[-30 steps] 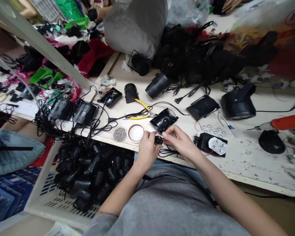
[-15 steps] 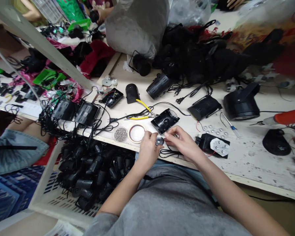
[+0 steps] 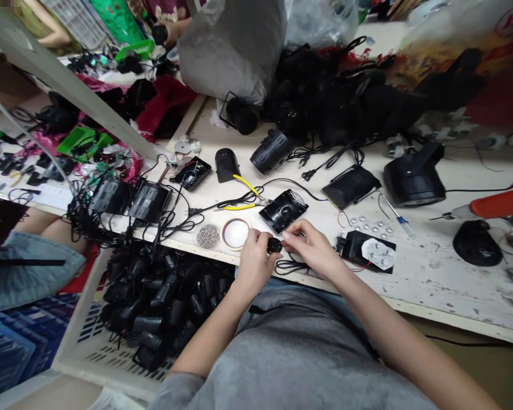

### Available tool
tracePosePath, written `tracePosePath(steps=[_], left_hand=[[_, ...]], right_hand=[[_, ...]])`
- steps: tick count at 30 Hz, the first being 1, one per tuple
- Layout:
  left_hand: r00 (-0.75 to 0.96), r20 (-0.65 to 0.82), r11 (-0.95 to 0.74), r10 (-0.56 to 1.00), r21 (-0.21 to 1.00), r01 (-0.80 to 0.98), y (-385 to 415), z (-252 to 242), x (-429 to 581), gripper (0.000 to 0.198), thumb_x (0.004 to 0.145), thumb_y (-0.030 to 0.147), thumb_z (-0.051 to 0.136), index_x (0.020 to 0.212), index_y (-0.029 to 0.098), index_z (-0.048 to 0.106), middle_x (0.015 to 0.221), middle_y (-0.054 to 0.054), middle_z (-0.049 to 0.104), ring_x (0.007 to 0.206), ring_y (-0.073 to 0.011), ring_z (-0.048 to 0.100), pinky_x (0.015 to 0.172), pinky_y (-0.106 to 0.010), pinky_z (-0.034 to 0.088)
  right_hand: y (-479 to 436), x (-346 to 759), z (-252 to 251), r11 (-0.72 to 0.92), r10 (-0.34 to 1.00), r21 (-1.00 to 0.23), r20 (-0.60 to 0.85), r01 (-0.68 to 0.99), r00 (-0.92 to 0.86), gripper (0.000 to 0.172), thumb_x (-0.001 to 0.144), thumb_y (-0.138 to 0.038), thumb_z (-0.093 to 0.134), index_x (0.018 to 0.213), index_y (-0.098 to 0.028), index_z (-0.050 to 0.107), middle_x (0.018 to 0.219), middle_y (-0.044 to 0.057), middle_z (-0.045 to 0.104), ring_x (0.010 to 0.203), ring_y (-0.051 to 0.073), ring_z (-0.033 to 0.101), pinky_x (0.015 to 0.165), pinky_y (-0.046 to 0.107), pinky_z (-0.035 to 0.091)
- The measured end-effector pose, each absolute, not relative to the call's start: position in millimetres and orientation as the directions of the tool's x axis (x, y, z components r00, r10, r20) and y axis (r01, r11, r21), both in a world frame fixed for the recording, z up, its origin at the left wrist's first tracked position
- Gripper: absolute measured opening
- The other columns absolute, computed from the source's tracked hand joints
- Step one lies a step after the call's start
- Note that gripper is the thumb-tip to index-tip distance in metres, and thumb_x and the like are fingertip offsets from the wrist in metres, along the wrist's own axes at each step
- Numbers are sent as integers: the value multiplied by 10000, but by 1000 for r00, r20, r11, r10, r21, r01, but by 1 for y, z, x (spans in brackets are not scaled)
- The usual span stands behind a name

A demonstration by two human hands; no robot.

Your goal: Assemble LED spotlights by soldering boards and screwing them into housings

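My left hand (image 3: 255,259) is closed around a small round black part (image 3: 274,245), gripped between thumb and fingers at the table's front edge. My right hand (image 3: 311,249) is pinched at the right side of that part; whatever its fingertips hold is too small to make out. Just beyond both hands lies an open black housing half (image 3: 283,210) with a mesh-like end. Left of my hands are a roll of tape (image 3: 236,234) and a round dish of small metal pieces (image 3: 207,235). Yellow-handled pliers (image 3: 244,206) rest behind them.
A black unit with a white lens plate (image 3: 378,253) lies to the right, near several loose clear lenses (image 3: 370,226). Farther right are a screwdriver (image 3: 402,219) and an orange power tool (image 3: 496,203). A white crate (image 3: 83,353) of black housings stands below the table.
The round part in my left hand showed a shiny silvery face before and now shows a black one. Both hands stay in nearly the same place. The view has shifted slightly.
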State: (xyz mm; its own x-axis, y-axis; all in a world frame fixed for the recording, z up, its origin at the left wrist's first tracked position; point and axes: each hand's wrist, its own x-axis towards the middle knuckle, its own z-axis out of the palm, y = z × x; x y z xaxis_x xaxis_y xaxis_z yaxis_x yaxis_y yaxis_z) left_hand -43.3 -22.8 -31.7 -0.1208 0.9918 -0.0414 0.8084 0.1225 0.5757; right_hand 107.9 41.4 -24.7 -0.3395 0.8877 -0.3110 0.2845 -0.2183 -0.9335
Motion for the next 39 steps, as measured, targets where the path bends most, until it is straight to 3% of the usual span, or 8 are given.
tracePosePath(steps=[5, 17, 20, 23, 26, 32, 36, 39], left_hand=[[-134, 32, 82, 991, 646, 759, -28, -37, -47, 372, 760, 137, 805, 1062, 200, 599, 1000, -11, 520, 755, -131, 599, 741, -309, 569], [-109, 172, -70, 979, 789, 611, -34, -33, -58, 299, 803, 167, 772, 1065, 185, 631, 1016, -21, 553, 798, -114, 634, 768, -289, 607], [2, 93, -84, 996, 895, 439, -32, -15, -67, 537, 753, 266, 843, 1232, 215, 606, 1164, -70, 581, 979, -174, 669, 849, -333, 617], [290, 8, -105, 957, 941, 322, -20, 12, -70, 743, 676, 353, 904, 1338, 240, 586, 1278, -109, 618, 1185, -253, 634, 975, -394, 581], [546, -47, -174, 836, 922, 345, 4, 39, -59, 745, 644, 362, 917, 1323, 252, 631, 1233, -98, 687, 1112, -254, 675, 968, -401, 566], [808, -118, -396, 578, 825, 404, 44, 69, -9, 566, 598, 293, 941, 1125, 234, 743, 1012, -54, 741, 959, -236, 695, 840, -315, 519], [841, -125, -454, 526, 795, 402, 50, 71, 11, 460, 618, 305, 924, 1043, 244, 757, 907, -19, 716, 852, -213, 684, 747, -290, 496], [818, -103, -457, 565, 787, 415, 51, 67, 14, 481, 670, 338, 895, 1116, 242, 739, 944, -29, 712, 871, -207, 676, 767, -290, 500]], right_hand=[[38, 109, -27, 35, 921, -890, -148, 455, -360, 21, 815, -219, 636, 803, -215, 653, 879, 55, 662, 791, 191, 643, 842, 368, 521], [27, 105, -28, 451, 843, -737, 167, 504, -510, 190, 894, -158, 528, 731, -202, 616, 749, 44, 621, 717, 169, 586, 690, 304, 476], [22, 132, -12, 703, 665, -599, 366, 382, -651, 222, 946, -233, 524, 775, -210, 664, 740, 56, 647, 711, 180, 576, 667, 328, 483], [21, 172, -1, 962, 264, -219, 566, 166, -781, 202, 960, -183, 519, 982, -235, 713, 847, 48, 724, 696, 166, 597, 589, 326, 493], [23, 205, 9, 983, 137, -178, 538, 47, -832, 261, 955, -179, 537, 1102, -318, 702, 937, 1, 757, 713, 153, 647, 533, 308, 519], [11, 229, 25, 977, 163, -204, 516, 65, -841, 258, 918, -170, 607, 1086, -336, 710, 884, -26, 770, 689, 149, 676, 522, 281, 555], [-9, 245, 12, 914, 375, -327, 448, 241, -812, 242, 937, -217, 561, 1077, -353, 705, 935, -15, 768, 754, 159, 692, 571, 294, 582], [-16, 268, 13, 845, 527, -261, 558, 467, -641, 267, 918, -242, 603, 1141, -376, 664, 988, -10, 745, 875, 181, 696, 751, 340, 621]])
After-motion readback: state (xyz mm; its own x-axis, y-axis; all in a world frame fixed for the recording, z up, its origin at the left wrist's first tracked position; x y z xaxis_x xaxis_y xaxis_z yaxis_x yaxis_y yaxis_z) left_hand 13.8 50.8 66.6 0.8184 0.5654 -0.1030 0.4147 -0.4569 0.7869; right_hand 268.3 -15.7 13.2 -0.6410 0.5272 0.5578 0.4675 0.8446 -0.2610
